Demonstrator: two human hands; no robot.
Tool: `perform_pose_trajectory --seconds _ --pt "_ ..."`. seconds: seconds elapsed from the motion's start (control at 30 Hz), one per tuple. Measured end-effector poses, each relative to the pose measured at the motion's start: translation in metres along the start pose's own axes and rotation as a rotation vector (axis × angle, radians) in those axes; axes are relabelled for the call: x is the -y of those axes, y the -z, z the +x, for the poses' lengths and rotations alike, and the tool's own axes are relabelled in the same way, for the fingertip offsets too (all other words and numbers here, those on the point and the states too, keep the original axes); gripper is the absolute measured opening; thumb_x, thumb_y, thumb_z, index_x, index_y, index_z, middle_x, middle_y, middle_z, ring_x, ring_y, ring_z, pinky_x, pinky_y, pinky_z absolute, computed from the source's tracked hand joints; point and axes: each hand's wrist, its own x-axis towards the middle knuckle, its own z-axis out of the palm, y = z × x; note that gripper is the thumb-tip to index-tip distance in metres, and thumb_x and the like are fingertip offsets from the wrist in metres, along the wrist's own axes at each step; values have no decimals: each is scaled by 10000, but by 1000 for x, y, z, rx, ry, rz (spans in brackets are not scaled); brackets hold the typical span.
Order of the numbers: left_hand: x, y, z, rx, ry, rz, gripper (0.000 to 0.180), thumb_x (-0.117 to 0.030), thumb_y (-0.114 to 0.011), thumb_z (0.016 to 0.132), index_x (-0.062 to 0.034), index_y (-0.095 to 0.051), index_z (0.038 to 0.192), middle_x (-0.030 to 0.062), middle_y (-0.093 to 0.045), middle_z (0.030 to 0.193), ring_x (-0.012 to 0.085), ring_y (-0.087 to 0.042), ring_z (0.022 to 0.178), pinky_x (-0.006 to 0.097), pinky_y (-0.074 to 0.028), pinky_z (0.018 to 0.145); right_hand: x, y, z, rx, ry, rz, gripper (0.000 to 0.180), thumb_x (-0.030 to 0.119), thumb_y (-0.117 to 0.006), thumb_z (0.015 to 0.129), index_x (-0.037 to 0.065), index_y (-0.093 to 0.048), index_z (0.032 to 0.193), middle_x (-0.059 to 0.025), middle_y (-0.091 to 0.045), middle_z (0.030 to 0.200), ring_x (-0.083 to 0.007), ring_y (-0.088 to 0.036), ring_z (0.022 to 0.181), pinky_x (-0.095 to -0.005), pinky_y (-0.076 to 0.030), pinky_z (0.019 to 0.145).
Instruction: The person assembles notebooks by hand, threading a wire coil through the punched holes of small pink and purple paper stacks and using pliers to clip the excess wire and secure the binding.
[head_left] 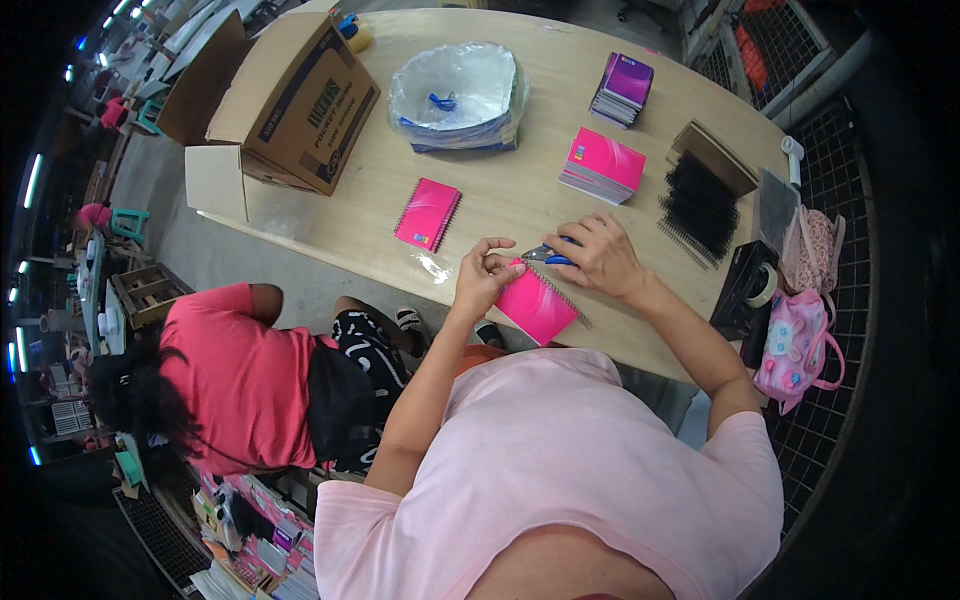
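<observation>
Near edge of the table (pixel 500 190): a pink spiral notebook (pixel 537 303) is gripped by the left hand (pixel 482 276), blue-handled pliers (pixel 546 256) by the right hand (pixel 602 254).

Between the lone spiral notebook (pixel 428 214) at left and the notebook stack (pixel 602 165) at right, the bare table (pixel 520 190) gave passage toward the far side. Near, the left hand (pixel 485 275) and the right hand (pixel 598 252) with pliers (pixel 540 254) blocked it; far left, the plastic-lined basin (pixel 465 138) obstructed.

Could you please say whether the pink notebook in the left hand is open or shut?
It looks shut: the pink notebook shows its cover, with no inside page in view.
</observation>
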Motion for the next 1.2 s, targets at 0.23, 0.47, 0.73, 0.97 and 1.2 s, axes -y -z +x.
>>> perform_pose_trajectory --seconds 0.23,0.47,0.73,0.97,1.2 --pt "6 -10 -13 -174 -179 252 457 23 -752 795 -28 -559 1206 60 -715 825 84 -625 703 229 -487 654 -1 -1 0 435 -488 552 384 302 -746 780 76 -709 1087 -107 -677 1003 -293 -642 921 -383 -495 807" --pt "3 -1 -11 -291 -238 105 280 16 -747 812 -22 -637 1067 59 -709 873 83 -641 766 232 -497 657 -8 -34 -25 -389 -697 743 248 235 -685 916 50 -652 1078 -77 -641 825 -193 -621 680 -356 -523 638" --pt "-16 -25 -48 -4 -864 606 323 -71 -836 690 -57 -676 971 99 -694 992 304 -641 932 371 -479 844 50 -49 3 -439 -932 1343 358 111 -787 789 49 -540 1040 -33 -591 835 -107 -587 725 -280 -513 647" --pt "-44 -5 -10 -227 -716 592 418 -77 -742 832 -23 -494 1165 146 -668 1044 272 -645 977 377 -494 880 58 -43 -12 -209 -604 1047 412 48 -749 768 0 -528 1112 -82 -618 920 -128 -593 868 -288 -488 835" --pt "-44 14 -12 72 -396 85 316 66 -601 900 17 -583 1211 95 -683 997 128 -637 944 266 -514 857 40 -6 -4 -27 -734 830 443 217 -833 763 3 -574 1052 -116 -630 902 -207 -638 851 -350 -505 798"
